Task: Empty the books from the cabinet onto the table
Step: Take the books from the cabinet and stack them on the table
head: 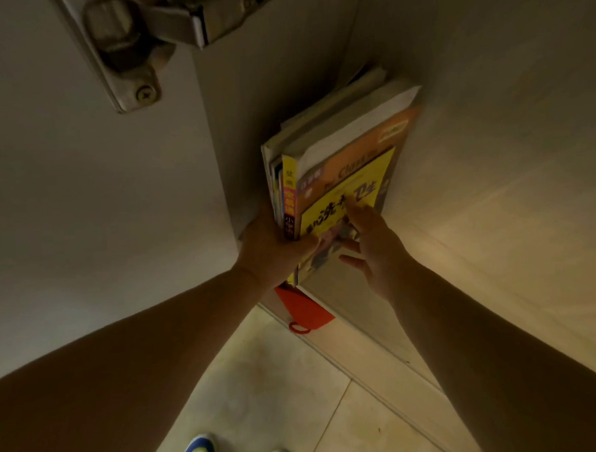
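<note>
While clamping books (325, 164): L hand (274, 250), thumb-over.

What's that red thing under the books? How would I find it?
Start at the open cabinet and follow the upright books down past the left hand. The red thing pokes over the cabinet's bottom edge; it alone is flat, plain red, with a small loop.
</note>
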